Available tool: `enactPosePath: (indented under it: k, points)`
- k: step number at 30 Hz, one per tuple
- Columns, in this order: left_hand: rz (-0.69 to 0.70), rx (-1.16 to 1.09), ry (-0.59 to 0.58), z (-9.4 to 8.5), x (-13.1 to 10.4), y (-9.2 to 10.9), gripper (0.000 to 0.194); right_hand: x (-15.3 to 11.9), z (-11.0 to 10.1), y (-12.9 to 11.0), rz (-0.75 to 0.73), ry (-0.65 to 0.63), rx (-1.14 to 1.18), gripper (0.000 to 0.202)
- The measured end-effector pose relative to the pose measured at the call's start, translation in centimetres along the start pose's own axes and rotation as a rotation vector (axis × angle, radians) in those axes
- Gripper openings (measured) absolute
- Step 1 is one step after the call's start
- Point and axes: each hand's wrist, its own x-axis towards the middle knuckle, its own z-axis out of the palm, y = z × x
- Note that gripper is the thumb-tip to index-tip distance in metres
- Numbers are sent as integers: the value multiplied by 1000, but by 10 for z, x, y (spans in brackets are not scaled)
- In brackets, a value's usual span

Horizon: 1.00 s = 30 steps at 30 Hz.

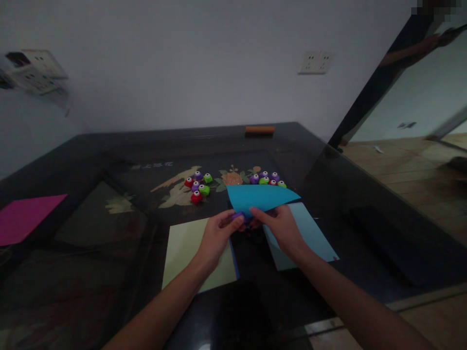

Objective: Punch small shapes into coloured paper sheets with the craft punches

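Note:
Both of my hands are close together above the middle of the dark table. My left hand (221, 233) is closed on a small purple object (239, 215); the fingers hide much of its shape. Between the thumb and fingers of my right hand (279, 223) is a bright blue sheet of paper (259, 195), bent and tilted up. Its lower edge meets the purple object. Under my left hand lies a stack of paper with a pale yellow sheet (182, 248) on top. A light blue sheet (310, 233) lies partly beneath my right hand.
Small red, green and purple pieces with eye-like tops (197, 196) form a group at centre left. A similar group (264, 180) stands behind the blue sheet. A magenta sheet (29, 218) lies far left, an orange-brown bar (260, 130) at the table's back edge.

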Motion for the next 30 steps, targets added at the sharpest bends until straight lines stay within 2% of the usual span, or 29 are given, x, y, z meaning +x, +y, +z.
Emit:
enactPosePath:
  k: [5, 13, 23, 26, 30]
  points:
    - [0, 41, -6, 1, -1, 3, 32, 1, -2, 0, -5, 47, 39, 32]
    - [-33, 18, 1, 3, -3, 4, 35, 1, -3, -4, 16, 49, 28, 32]
    - [-63, -10, 12, 1, -2, 1, 53, 0, -3, -8, 19, 31, 29, 31]
    - [-53, 6, 0, 0, -2, 1, 56, 0, -4, -9, -6, 36, 35, 30]
    - [-31, 64, -45, 0, -3, 4, 51, 2, -8, -9, -73, 107, 18, 29]
